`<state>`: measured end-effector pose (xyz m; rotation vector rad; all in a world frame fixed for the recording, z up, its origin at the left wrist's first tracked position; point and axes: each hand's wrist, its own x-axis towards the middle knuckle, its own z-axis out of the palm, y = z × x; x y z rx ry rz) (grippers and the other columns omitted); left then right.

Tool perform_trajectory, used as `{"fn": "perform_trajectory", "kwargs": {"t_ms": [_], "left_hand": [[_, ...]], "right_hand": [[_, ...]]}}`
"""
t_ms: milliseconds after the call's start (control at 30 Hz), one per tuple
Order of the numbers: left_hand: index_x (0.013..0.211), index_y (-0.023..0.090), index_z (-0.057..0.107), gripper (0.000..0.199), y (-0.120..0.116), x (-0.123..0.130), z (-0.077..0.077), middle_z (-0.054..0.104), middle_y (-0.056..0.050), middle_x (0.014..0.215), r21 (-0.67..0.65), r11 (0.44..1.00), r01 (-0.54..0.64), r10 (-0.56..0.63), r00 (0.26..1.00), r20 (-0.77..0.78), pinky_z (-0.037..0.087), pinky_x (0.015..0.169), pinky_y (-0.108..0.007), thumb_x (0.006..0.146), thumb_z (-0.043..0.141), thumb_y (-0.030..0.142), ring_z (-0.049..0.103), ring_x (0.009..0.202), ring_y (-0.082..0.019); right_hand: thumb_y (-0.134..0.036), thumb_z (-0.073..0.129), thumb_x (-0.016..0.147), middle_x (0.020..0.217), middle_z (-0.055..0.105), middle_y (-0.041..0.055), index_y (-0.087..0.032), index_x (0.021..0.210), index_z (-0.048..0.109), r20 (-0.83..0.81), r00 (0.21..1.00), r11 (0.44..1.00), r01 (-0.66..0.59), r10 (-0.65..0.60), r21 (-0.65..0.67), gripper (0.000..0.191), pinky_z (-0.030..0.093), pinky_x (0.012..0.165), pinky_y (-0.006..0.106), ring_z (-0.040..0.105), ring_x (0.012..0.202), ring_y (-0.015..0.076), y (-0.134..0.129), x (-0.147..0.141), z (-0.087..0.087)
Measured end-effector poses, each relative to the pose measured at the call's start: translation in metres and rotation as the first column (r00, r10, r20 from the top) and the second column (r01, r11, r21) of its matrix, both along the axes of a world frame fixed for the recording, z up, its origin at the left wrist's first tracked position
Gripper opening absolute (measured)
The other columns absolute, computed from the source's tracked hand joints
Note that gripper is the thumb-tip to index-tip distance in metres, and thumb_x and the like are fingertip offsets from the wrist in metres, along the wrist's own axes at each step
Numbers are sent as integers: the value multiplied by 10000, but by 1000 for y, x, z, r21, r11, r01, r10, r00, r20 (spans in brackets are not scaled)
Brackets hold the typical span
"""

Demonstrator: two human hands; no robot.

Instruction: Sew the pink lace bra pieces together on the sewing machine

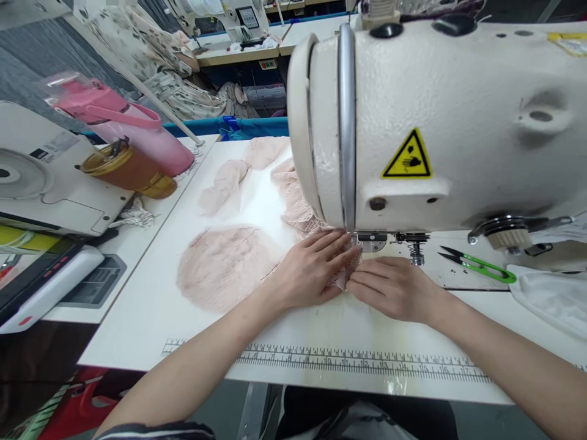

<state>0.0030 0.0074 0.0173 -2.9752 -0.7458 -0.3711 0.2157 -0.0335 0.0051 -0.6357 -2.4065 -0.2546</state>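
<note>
L sleeve (183, 431) is dk w/ wht stripes (part visible).

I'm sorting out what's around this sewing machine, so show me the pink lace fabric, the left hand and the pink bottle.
Pink lace fabric (296, 198): head view, on the gathered part beyond the left hand.
Left hand (314, 269): head view, on its back.
Pink bottle (153, 140): head view, on its body.

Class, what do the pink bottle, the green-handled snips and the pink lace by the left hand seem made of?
Pink bottle: probably smooth plastic; soft sheen, see-through lid.
Green-handled snips: smooth, bright handle, plastic or painted metal; slim, dark blades suggest metal.
Pink lace: matte textile, given its folds and openwork; fibre unclear.
</note>
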Motion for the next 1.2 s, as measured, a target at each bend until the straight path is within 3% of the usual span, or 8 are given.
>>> {"fn": "perform_trajectory", "kwargs": {"t_ms": [533, 733, 867, 1033, 1200], "left_hand": [[1335, 144, 545, 502, 0, 4, 0, 627, -124, 1259, 26, 999, -33, 32, 999, 12, 470, 997, -465, 861, 491, 301, 528, 1242, -304], [1335, 149, 547, 479, -1, 3, -1, 618, -138, 1265, 28, 999, -26, 26, 1000, 5, 474, 991, -461, 888, 475, 304, 520, 1251, -306], [1349, 168, 537, 467, -2, 4, -1, 623, -125, 1256, 32, 999, -36, 36, 999, -17, 475, 989, -455, 907, 453, 296, 520, 1250, -296], [1364, 174, 526, 475, -2, 5, 0, 623, -130, 1250, 19, 999, -50, 50, 998, -27, 470, 996, -460, 913, 460, 310, 513, 1253, -306], [1402, 193, 483, 499, -1, 4, 0, 584, -136, 1309, 4, 997, -73, 73, 996, -46, 452, 1018, -478, 928, 453, 343, 495, 1276, -313]], "right_hand": [[-71, 469, 924, 818, 680, 1, -219, 908, 669, 93, 986, 984, 149, -140, -94, 249, 488, 732, 263, 604, 879, 137, 0, 9, -2], [25, 474, 868, 778, 661, -42, -193, 857, 631, 150, 969, 979, 182, -195, 94, 268, 443, 655, 237, 599, 794, 89, 4, 13, 8], [-4, 480, 867, 717, 632, -40, -192, 794, 598, 135, 955, 952, 236, -265, 196, 234, 403, 621, 253, 581, 752, 95, 5, 13, 14], [-70, 439, 917, 820, 679, -12, -203, 865, 606, 176, 953, 966, 226, -246, 128, 220, 395, 611, 270, 593, 817, 126, 6, 16, 9], [-17, 363, 924, 834, 683, -20, -206, 892, 619, 194, 946, 966, 249, -259, 73, 320, 365, 578, 267, 592, 791, 104, 9, 17, 6]]}}
